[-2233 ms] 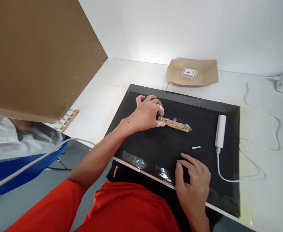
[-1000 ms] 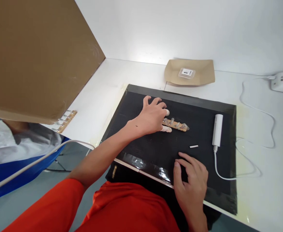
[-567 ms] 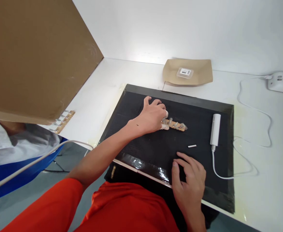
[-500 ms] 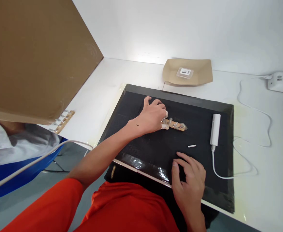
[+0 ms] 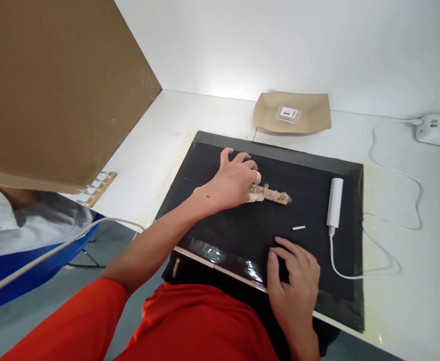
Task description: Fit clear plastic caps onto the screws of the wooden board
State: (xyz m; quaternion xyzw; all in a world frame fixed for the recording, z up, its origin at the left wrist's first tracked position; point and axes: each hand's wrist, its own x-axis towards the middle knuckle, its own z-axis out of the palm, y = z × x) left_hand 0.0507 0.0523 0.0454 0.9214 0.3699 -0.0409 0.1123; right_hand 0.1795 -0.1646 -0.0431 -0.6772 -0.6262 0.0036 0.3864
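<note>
My left hand [image 5: 235, 183] reaches over the black mat [image 5: 220, 228], with white covers on its thumb and a finger. That thumb and finger pinch the left end of a short wooden strip [image 5: 270, 193], while the other fingers spread away from it. Several small clear pieces and bits of metal sit along the strip; its left end is hidden by the hand. Close to the mat's front edge, my right hand [image 5: 295, 276] lies with fingers loosely curved and apart, holding nothing. A small white stick [image 5: 298, 228] lies between this hand and the strip.
A white cylindrical device [image 5: 335, 202] with a cable lies on the mat's right side. Behind stands a cardboard tray [image 5: 313, 113] holding a clear labelled box [image 5: 288, 114]. At left are a brown panel [image 5: 54, 90], a strip with metal hooks [image 5: 101, 189] and another person's sleeve.
My left hand and wrist have shifted very slightly left, its thumb and finger still at the strip's left end. My right hand has stayed in place.
</note>
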